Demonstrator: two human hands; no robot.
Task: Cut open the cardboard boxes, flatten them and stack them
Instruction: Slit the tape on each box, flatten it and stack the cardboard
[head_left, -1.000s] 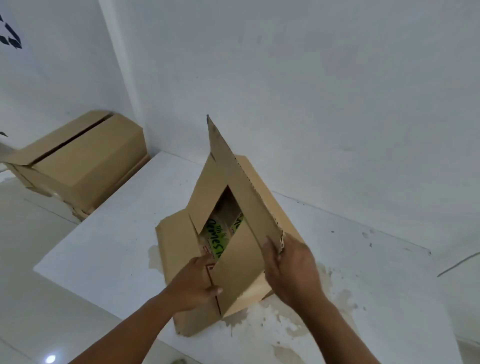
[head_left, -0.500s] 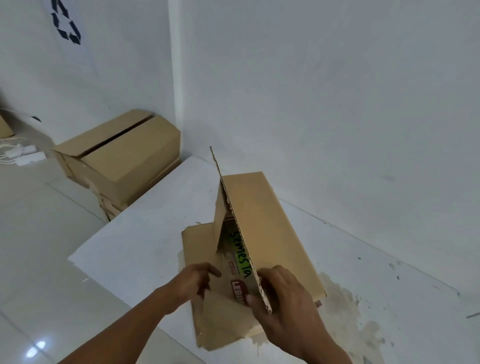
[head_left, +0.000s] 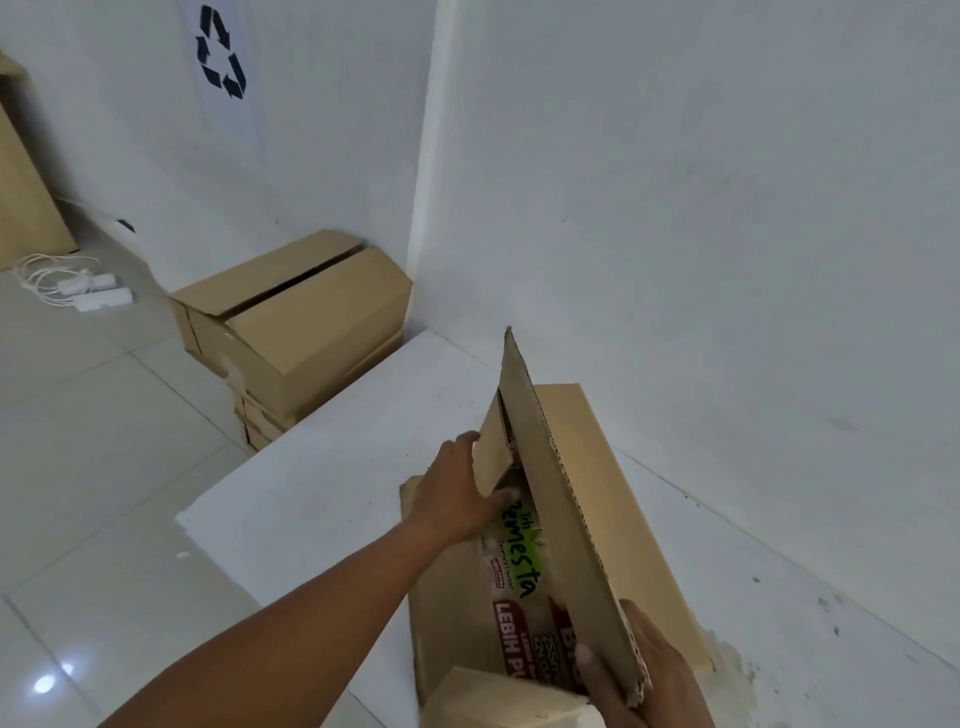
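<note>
The right hand (head_left: 641, 670) pinches the near end of the box's (head_left: 623, 519) upright long flap (head_left: 540, 457) on the white table (head_left: 311, 493). The left hand (head_left: 457, 493) has moved forward to grip the far short flap (head_left: 493, 447), with its fingers hidden behind the flap.

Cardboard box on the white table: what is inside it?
Printed packaging with green lettering and a red label lies inside the box. The long flap, pinched by the right hand, and the left hand gripping the short flap hide the rest.
</note>
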